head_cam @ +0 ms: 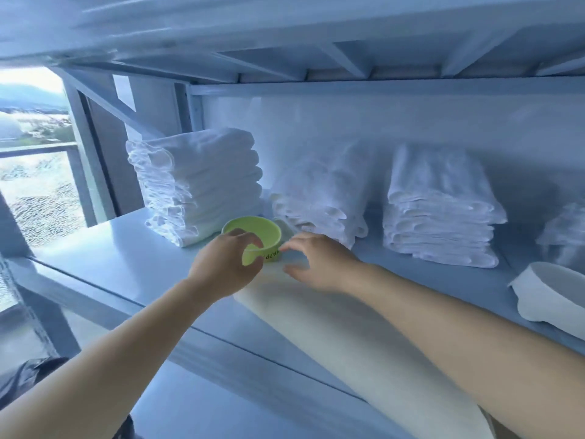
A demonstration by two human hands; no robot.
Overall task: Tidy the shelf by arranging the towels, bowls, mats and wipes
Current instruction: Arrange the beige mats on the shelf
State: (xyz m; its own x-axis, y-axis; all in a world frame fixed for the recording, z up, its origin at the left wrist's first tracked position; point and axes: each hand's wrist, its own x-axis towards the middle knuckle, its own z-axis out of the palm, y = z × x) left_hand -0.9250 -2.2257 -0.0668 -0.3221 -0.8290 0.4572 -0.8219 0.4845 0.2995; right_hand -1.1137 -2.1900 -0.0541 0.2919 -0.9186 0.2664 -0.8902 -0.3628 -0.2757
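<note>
1. Seemingly well along, judging from the head view: three stacks of folded towels stand squared up behind the green bowl (253, 232), namely a left stack (196, 185) just behind it, a middle stack (319, 198) behind and right of it, and a right stack (440, 210) well to its right.
2. What looks left is placing the bowls. The green bowl sits on the shelf (120, 248) close to the front of the left stack, and a white bowl (550, 296) lies far to its right, near the shelf's edge. No wipes can be made out.
3. The left hand (221, 267) curls its fingers around the green bowl's near wall and grips it. The right hand (319, 264) is spread loose just right of the bowl, one fingertip about touching its side, holding nothing.
4. The towels are soft, fluffy and white with rounded folds. The green bowl is smooth, round and straight-walled, with dark lettering. The shelf is flat, pale and slightly glossy.
5. A long pale strip runs from the green bowl toward the viewer; whether it is a mat cannot be told.
</note>
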